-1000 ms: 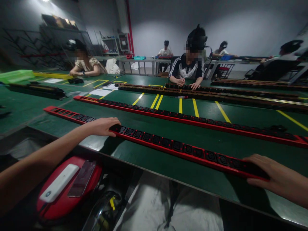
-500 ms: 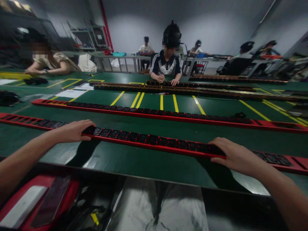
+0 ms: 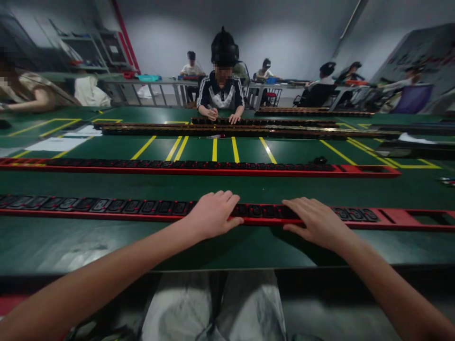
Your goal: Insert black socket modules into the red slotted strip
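A long red rail [image 3: 263, 221], set with a row of black square pieces, lies across the front of the green table. My left hand [image 3: 215, 215] grips it near the middle of the view, fingers over the top and thumb along the front side. To the right, my right hand [image 3: 314, 220] holds the same rail, its thumb low at the front edge and its fingers across the black pieces. A few of those pieces show between my hands; the ones beneath my fingers are hidden.
A second red rail [image 3: 199, 169] with black pieces lies parallel behind. Farther back are long dark strips [image 3: 249, 130], yellow tape lines [image 3: 214, 150] and white papers [image 3: 57, 143]. Across the table a person [image 3: 221, 90] holds a pen-like tool. Other people sit beyond.
My left hand has moved right along the rail, much closer to my right hand, which stays on the rail. The view has turned to the right and levelled.
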Demonstrator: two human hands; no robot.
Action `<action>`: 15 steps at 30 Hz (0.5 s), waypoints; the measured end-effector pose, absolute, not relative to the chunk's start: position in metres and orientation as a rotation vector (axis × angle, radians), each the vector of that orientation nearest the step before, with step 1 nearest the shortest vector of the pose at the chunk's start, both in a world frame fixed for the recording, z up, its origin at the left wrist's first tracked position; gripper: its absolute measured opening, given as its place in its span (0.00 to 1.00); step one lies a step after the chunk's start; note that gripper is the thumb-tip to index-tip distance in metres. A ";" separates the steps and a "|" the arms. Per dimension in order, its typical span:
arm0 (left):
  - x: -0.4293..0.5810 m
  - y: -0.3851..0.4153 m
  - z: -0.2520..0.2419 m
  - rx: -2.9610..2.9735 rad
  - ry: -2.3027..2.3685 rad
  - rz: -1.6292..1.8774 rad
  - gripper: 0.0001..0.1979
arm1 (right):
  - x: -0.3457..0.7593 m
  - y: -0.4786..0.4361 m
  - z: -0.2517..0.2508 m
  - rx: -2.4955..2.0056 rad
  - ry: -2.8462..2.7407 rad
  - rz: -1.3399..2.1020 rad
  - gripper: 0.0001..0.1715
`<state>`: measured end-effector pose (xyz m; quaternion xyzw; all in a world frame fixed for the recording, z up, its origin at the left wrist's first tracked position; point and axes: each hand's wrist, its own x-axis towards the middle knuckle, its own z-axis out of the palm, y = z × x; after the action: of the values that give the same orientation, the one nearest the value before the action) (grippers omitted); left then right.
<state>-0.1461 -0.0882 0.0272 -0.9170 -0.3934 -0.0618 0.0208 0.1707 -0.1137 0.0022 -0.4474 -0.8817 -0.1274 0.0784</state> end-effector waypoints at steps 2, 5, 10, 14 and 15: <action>-0.116 -0.088 0.022 -2.834 -1.175 -0.203 0.23 | 0.176 -0.117 -0.004 -1.327 -2.610 -0.493 0.33; -0.099 -0.090 0.013 -2.799 -1.119 -0.175 0.23 | 0.178 -0.122 -0.011 -1.310 -2.510 -0.576 0.34; -0.108 -0.097 -0.002 -2.743 -1.119 -0.172 0.29 | 0.173 -0.133 -0.016 -1.344 -2.396 -0.550 0.31; -0.114 -0.097 -0.007 -2.756 -1.100 -0.224 0.28 | 0.170 -0.135 -0.015 -1.370 -2.387 -0.445 0.29; -0.115 -0.097 -0.007 -2.764 -1.088 -0.234 0.27 | 0.170 -0.135 -0.014 -1.380 -2.380 -0.434 0.29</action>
<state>-0.1153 -0.0969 -0.0067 -0.9246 -0.3640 -0.0782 0.0810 0.1696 -0.1351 -0.0144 -0.4876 -0.8411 -0.1533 0.1771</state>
